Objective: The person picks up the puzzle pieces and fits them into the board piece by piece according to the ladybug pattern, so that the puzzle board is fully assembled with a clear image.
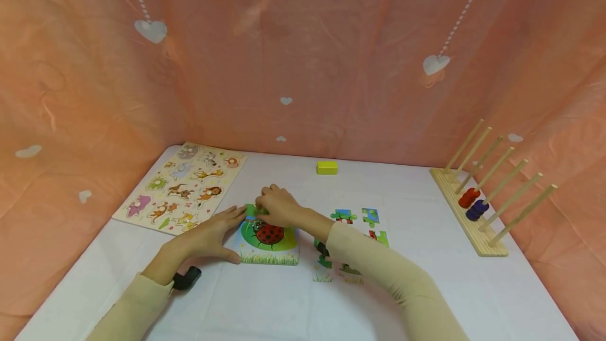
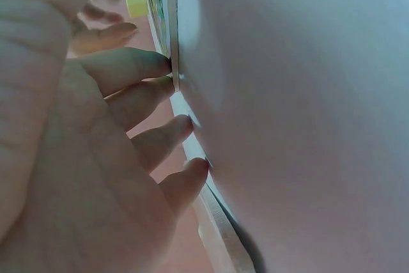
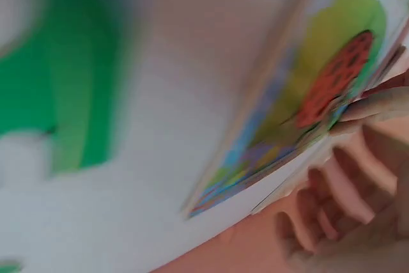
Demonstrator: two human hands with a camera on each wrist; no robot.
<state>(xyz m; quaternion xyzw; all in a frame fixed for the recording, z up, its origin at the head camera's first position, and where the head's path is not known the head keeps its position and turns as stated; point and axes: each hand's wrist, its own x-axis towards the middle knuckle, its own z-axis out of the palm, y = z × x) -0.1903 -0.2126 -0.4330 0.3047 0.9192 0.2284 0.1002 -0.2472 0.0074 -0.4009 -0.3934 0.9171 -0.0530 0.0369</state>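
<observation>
A square ladybug puzzle board [image 1: 270, 258] lies flat on the white table. My left hand [image 1: 215, 233] lies along its left side, thumb by the near corner and fingers stretched toward the far corner. In the left wrist view, the left fingertips [image 2: 182, 126] rest right at the board's edge. Over the far edge, my right hand [image 1: 281, 208] has its fingers bent down and pinches a green-and-blue puzzle piece [image 1: 250, 209] at the far left corner. The right hand covers part of the picture. In the right wrist view, the ladybug [image 3: 335, 81] shows on the board.
Loose puzzle pieces [image 1: 371, 216] lie to the right, partly beneath my right forearm. An animal knob puzzle [image 1: 222, 172] stands back left. A yellow block [image 1: 326, 168] sits near the far edge. On the right is a wooden peg rack [image 1: 494, 249] with red and blue rings.
</observation>
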